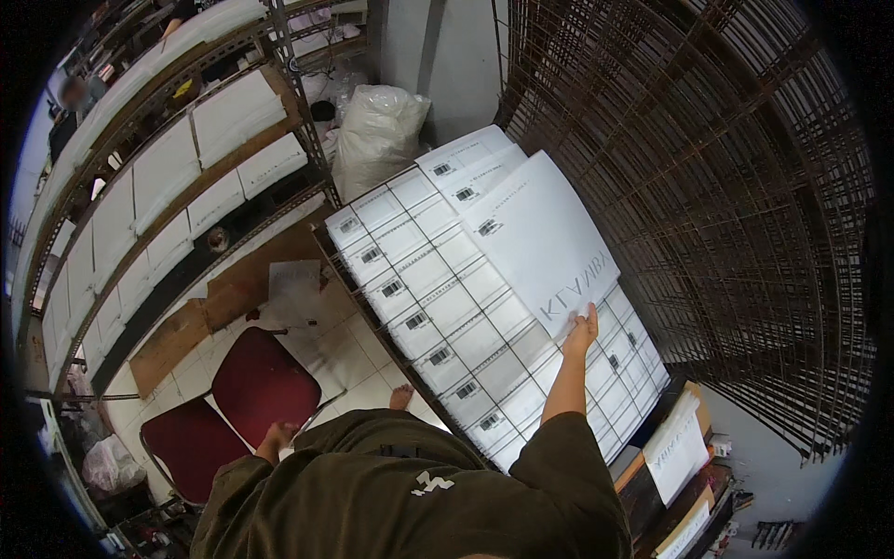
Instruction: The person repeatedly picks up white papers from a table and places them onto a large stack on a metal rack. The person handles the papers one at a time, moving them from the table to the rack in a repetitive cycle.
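Note:
My right hand (581,326) pinches the lower corner of a large white printed sheet (545,238), thumb on top. This sheet lies on a wire drying rack (407,212), overlapping two more white sheets (492,172) toward the far end. Through the wires show rows of white sheets with small dark printed marks. My left hand (277,440) hangs low by my side, close to a dark red chair (265,387); its fingers are too small and partly hidden to make out.
Raised wire shelves (689,186) lean up at the right. Shelving with white panels (168,172) runs along the left. A stuffed white sack (380,140) stands beyond the rack. Another red chair (191,452) is at lower left. Papers (675,452) lie on a cabinet at lower right.

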